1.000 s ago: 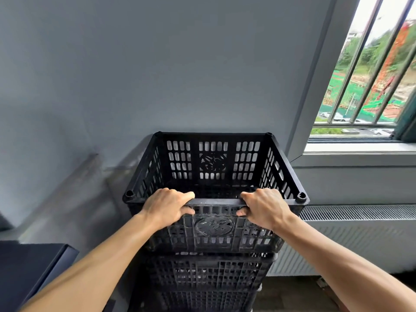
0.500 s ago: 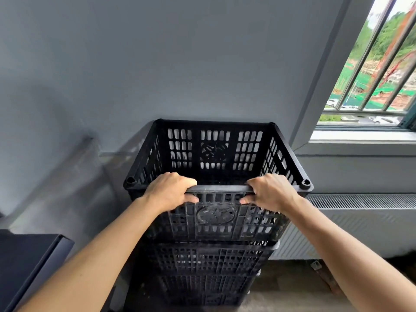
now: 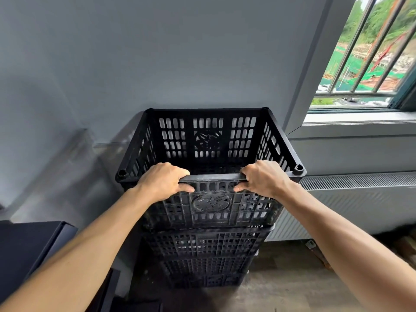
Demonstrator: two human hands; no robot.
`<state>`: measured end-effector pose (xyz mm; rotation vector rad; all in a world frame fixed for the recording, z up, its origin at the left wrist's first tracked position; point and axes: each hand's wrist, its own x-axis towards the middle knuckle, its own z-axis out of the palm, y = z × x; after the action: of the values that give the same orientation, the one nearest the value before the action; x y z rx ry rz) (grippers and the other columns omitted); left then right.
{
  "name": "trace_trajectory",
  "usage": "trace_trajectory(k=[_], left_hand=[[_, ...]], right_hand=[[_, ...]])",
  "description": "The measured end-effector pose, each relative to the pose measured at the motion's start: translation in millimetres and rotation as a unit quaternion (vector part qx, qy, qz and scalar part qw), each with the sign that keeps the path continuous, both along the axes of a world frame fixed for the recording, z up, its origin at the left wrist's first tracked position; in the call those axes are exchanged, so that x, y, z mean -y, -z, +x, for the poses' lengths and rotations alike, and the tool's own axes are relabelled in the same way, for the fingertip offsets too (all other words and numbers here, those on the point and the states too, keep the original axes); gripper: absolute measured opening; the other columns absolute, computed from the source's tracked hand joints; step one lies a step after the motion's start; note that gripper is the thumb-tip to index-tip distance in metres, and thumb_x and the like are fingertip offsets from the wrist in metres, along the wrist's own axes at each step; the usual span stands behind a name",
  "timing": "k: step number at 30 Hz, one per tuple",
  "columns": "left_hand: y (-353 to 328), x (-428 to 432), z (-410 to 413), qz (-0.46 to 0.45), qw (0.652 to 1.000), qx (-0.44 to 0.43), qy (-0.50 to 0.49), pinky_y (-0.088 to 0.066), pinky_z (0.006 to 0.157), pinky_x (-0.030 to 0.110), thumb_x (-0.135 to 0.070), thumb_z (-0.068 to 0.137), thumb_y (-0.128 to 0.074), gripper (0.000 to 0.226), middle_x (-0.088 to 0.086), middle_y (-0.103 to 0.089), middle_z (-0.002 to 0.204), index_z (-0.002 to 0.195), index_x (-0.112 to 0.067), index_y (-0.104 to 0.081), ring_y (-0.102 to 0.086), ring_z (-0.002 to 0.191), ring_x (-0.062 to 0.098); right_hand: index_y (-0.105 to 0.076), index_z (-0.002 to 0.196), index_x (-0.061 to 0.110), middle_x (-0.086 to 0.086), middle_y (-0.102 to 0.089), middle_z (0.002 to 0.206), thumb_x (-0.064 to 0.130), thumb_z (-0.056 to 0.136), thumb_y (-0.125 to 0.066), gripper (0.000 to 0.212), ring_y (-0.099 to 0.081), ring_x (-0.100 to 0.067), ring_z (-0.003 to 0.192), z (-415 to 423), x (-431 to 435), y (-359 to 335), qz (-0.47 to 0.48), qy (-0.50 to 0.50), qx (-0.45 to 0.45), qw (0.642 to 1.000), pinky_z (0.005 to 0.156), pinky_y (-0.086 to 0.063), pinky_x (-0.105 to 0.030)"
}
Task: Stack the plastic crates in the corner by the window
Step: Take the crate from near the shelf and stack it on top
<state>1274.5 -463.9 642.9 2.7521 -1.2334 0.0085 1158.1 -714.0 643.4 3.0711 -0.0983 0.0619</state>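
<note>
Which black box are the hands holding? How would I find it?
Find the barred window, then look down-left to the black pile against the grey wall. It is the top crate, gripped on its near rim by the left hand and right hand. Only this one shows its open inside.

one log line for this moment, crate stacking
step: seating top crate on stack | left hand: gripping near rim | right hand: gripping near rim | lower crates: beneath | site: wall corner by window
</note>
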Motion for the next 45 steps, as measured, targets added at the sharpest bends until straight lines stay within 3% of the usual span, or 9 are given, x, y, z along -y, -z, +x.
trace_trajectory(k=[3,7,13,17,21,28,33,40,45], left_hand=[[2.7,-5.8,-3.3,0.0,1.0,-0.007,-0.005,-0.055,0.08,0.036,-0.063,0.079,-0.062,0.058,-0.006,-0.059,0.054,0.118,-0.021,-0.067,-0.057,0.054,0.005],[0.9,-5.1,-3.7,-0.002,1.0,-0.02,-0.007,-0.056,0.078,0.038,-0.063,0.078,-0.063,0.055,-0.004,-0.06,0.052,0.113,-0.021,-0.068,-0.06,0.053,0.006],[-10.1,4.0,2.9,0.005,0.999,-0.031,0.004,-0.056,0.073,0.038,-0.065,0.077,-0.065,0.038,-0.004,-0.056,0.05,0.087,-0.028,-0.067,-0.056,0.051,0.007],[-3.9,1.0,-3.1,0.008,1.0,-0.017,-0.001,-0.052,0.068,0.033,-0.064,0.079,-0.064,0.042,-0.007,-0.054,0.05,0.096,-0.026,-0.068,-0.053,0.05,0.002],[-2.3,-5.2,-5.6,0.003,1.0,-0.016,0.002,-0.053,0.067,0.032,-0.066,0.077,-0.064,0.041,-0.007,-0.056,0.05,0.09,-0.027,-0.066,-0.055,0.05,0.003],[0.5,-8.4,-7.2,0.002,1.0,-0.017,-0.001,-0.052,0.07,0.032,-0.07,0.076,-0.06,0.043,-0.007,-0.057,0.05,0.092,-0.031,-0.068,-0.057,0.052,0.004],[-4.2,-6.4,-6.5,0.002,1.0,-0.028,-0.007,-0.054,0.085,0.038,-0.07,0.076,-0.061,0.059,-0.006,-0.061,0.053,0.115,-0.026,-0.068,-0.064,0.062,0.009],[-5.9,-11.4,-4.3,-0.001,0.999,-0.027,-0.028,-0.052,0.094,0.043,-0.07,0.074,-0.062,0.068,-0.009,-0.056,0.048,0.126,-0.027,-0.064,-0.061,0.063,0.011],[-1.2,-17.1,-9.6,-0.008,1.0,0.001,-0.017,-0.052,0.09,0.038,-0.069,0.077,-0.059,0.059,-0.008,-0.056,0.05,0.119,-0.029,-0.068,-0.061,0.06,0.01]], right_hand=[[-0.061,0.084,0.012,0.008,-0.047,0.057,0.069,0.075,-0.059,0.057,-0.057,-0.018,0.058,-3.2,-5.3,-2.4,-0.003,-0.005,-0.002,1.0,0.061,-0.052,-0.029],[-0.066,0.091,0.012,0.009,-0.049,0.056,0.07,0.075,-0.059,0.06,-0.054,-0.013,0.052,-4.8,-6.3,-3.3,0.005,-0.002,0.001,1.0,0.056,-0.046,-0.026],[-0.066,0.092,0.015,0.005,-0.058,0.059,0.07,0.073,-0.06,0.059,-0.058,-0.012,0.053,-2.2,3.6,-8.2,0.006,0.002,-0.001,1.0,0.052,-0.05,-0.025],[-0.048,0.068,0.017,0.007,-0.051,0.055,0.069,0.075,-0.06,0.054,-0.054,-0.014,0.05,-5.4,1.4,-1.9,-0.011,-0.009,-0.005,1.0,0.056,-0.053,-0.028],[-0.063,0.084,0.012,0.008,-0.053,0.055,0.07,0.075,-0.059,0.059,-0.049,-0.009,0.046,-6.9,-0.9,-0.1,-0.009,-0.013,0.002,1.0,0.052,-0.05,-0.026],[-0.059,0.079,0.013,0.007,-0.054,0.057,0.07,0.074,-0.059,0.057,-0.052,-0.013,0.049,-9.9,-4.6,1.5,-0.008,-0.003,0.001,1.0,0.054,-0.049,-0.027],[-0.067,0.089,0.013,0.008,-0.055,0.057,0.07,0.072,-0.059,0.06,-0.055,-0.013,0.051,-9.2,-8.1,0.0,-0.007,0.015,0.015,1.0,0.052,-0.043,-0.024],[-0.064,0.084,0.018,0.006,-0.061,0.063,0.074,0.074,-0.058,0.057,-0.062,-0.015,0.057,-11.3,-14.4,1.6,-0.01,0.013,0.036,0.999,0.057,-0.053,-0.029],[-0.067,0.091,0.022,0.008,-0.061,0.063,0.075,0.077,-0.057,0.056,-0.061,-0.014,0.055,-13.8,-17.3,2.6,-0.012,-0.001,0.034,0.999,0.057,-0.055,-0.03]])
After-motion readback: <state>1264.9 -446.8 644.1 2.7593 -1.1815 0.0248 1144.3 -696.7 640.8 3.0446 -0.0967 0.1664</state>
